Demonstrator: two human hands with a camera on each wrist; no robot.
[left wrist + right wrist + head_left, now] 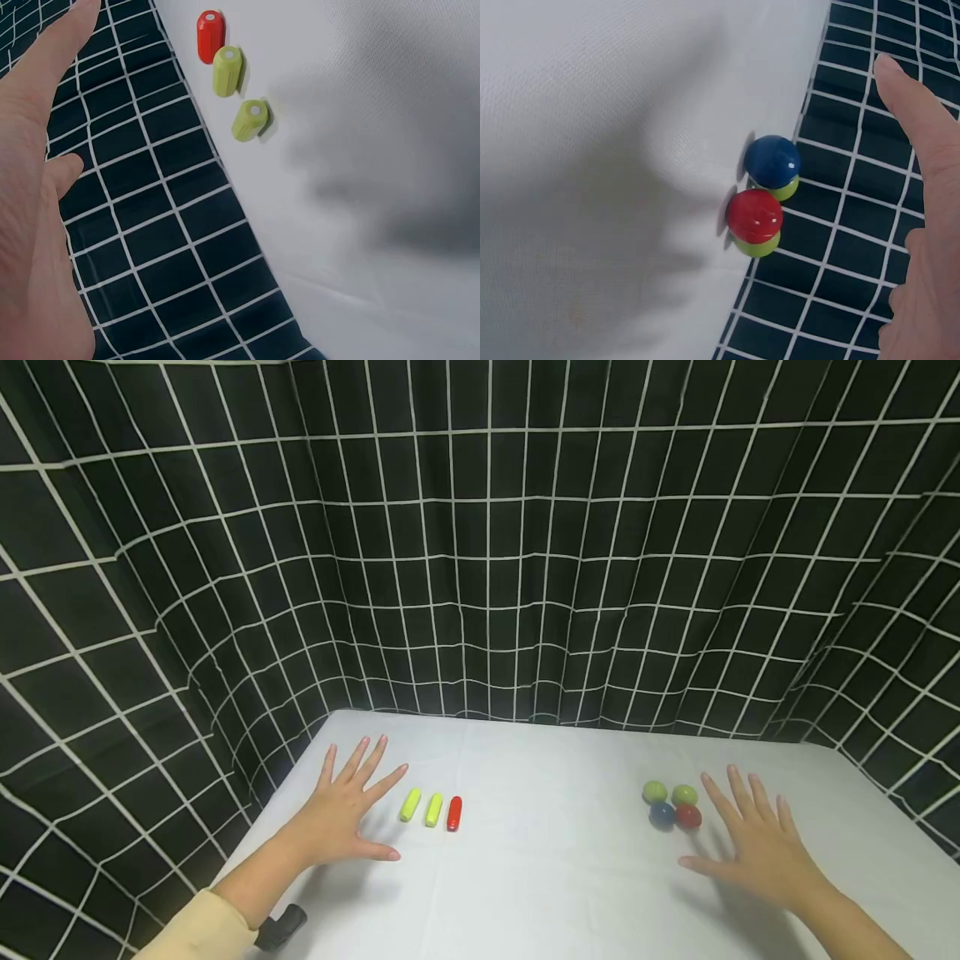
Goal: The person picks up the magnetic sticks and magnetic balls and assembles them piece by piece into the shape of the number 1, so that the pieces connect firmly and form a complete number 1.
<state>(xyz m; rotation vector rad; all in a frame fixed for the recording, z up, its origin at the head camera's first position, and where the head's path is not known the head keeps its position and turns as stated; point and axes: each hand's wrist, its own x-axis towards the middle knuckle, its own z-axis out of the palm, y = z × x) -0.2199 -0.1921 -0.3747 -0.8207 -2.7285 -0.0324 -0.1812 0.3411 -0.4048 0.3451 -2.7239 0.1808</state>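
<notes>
My left hand (339,817) hovers over the left part of the table with fingers spread wide, holding nothing. Just right of its fingertips lie two short yellow-green rods (410,805) and a red rod (454,814), side by side in a row. The left wrist view shows ribbed sides and a pale dot on the end of the red rod (211,37). On the right, my right hand (765,847) is also spread and holds nothing. Left of its fingers sit two green balls (655,791), a glossy blue ball (772,161) and a red ball (754,216), clustered close together.
A white cloth covers the table (540,860). Black curtains (510,568) with a white grid rise behind it and on both sides. Beside my left wrist, a small black object (281,928) shows at the lower left.
</notes>
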